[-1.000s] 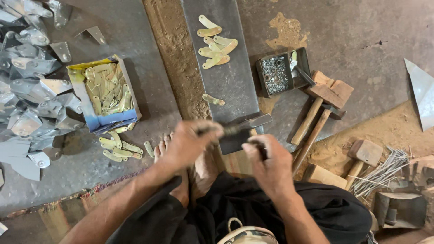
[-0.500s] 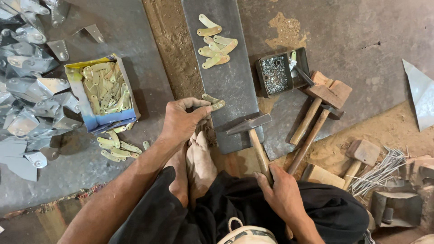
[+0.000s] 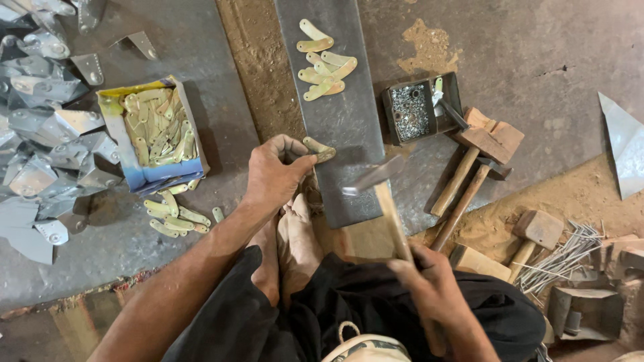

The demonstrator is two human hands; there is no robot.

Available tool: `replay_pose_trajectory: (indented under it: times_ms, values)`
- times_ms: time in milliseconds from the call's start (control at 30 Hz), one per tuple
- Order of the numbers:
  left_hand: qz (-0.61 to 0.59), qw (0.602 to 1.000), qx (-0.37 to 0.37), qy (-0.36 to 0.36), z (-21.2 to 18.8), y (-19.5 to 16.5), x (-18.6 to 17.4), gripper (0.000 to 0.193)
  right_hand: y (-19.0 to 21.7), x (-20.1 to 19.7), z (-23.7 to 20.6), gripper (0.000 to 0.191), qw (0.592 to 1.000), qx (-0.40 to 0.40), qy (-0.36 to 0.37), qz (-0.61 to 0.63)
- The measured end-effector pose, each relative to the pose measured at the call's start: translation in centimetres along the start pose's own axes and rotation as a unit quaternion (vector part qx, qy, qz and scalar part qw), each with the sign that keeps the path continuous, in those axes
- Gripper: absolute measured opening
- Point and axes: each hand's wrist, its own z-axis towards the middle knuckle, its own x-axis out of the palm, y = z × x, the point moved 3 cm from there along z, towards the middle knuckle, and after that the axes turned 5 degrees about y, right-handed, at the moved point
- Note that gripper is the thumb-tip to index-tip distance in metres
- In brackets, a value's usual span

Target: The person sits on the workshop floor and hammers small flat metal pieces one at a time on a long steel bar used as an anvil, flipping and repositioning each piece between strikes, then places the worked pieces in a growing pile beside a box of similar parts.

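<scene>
The left hand (image 3: 272, 174) pinches a small brass-coloured strip (image 3: 319, 149) and holds it flat on the near left edge of the long steel plate (image 3: 339, 121). The right hand (image 3: 429, 281) is closed around the wooden handle of a hammer (image 3: 376, 177), whose head is blurred and stands just above the plate, beside the strip. I judge that the step in hand is the striking of this strip; the blow has to land on the strip and not on the fingertips, which lie very close to it.

The strip sits at the plate's edge, so it can slip off to the sandy floor. Farther up the plate lies a pile of similar strips (image 3: 325, 67), well apart, with bare steel between. Left of the plate a cardboard box (image 3: 171, 171) holds more strips; right of it stand a small tray of rivets (image 3: 412, 110) and spare mallets (image 3: 469, 167), near the hammer's path but not touching it.
</scene>
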Motion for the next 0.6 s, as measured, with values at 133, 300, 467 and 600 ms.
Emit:
replay_pose_trajectory:
  times_ms: [133,300,467,600]
  values:
    - [0.046,0.999,0.011,-0.019,0.3,-0.1,-0.3,0.017,0.2,-1.3,1.3,0.043,0.998,0.025,-0.033,-0.051]
    - [0.089,0.994,0.053,-0.029,0.3,0.1,-0.2,0.022,3.1,-0.6,0.8,0.028,0.899,-0.252,-0.191,-0.302]
    - [0.092,0.994,0.057,-0.029,0.4,0.3,-0.3,0.022,5.0,0.2,4.6,0.026,0.952,-0.034,-0.093,-0.288]
    - [0.112,0.987,0.107,-0.033,0.5,-0.2,-0.2,0.022,7.6,-1.9,6.3,0.027,0.994,0.09,-0.027,-0.059]
